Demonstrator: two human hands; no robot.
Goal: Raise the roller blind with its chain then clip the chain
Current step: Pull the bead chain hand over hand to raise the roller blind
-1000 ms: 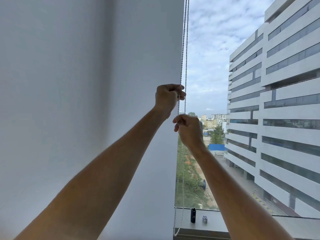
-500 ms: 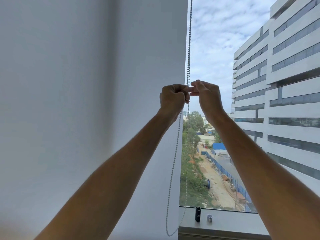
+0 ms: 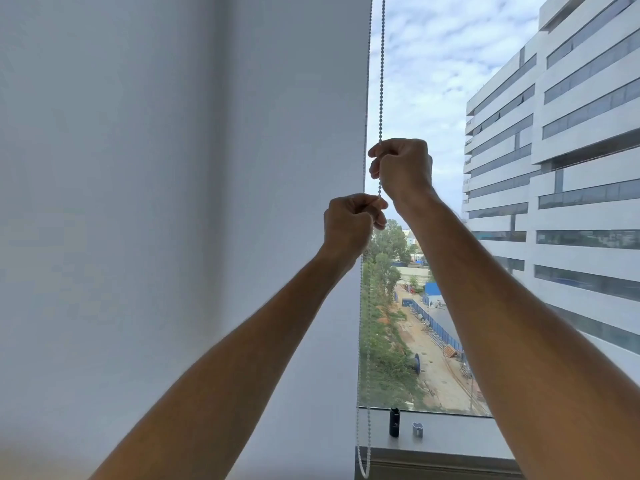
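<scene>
1. The pale roller blind (image 3: 173,202) covers the left of the view from top to bottom, its right edge running straight down beside the bead chain (image 3: 381,81).
2. Right hand (image 3: 403,168) is up high, grip clenched on the chain's right strand, which enters the fist from above and shows again just beneath it.
3. Left hand (image 3: 351,225) sits lower and just to the left, grip also clenched, thumb and finger pinched on the chain; which strand it has, I cannot tell.
4. Below the hands the chain hangs down along the blind's edge and loops at the bottom, in front of the window sill (image 3: 450,441).
5. On that grey sill stand a small black bottle (image 3: 394,422) and, just beside it, a small pale cup-like object (image 3: 418,429), apart from each other.
6. Through the glass: a white office building (image 3: 571,168) with dark window bands on the right, trees and a dirt yard with blue fencing far below, cloudy sky above.
</scene>
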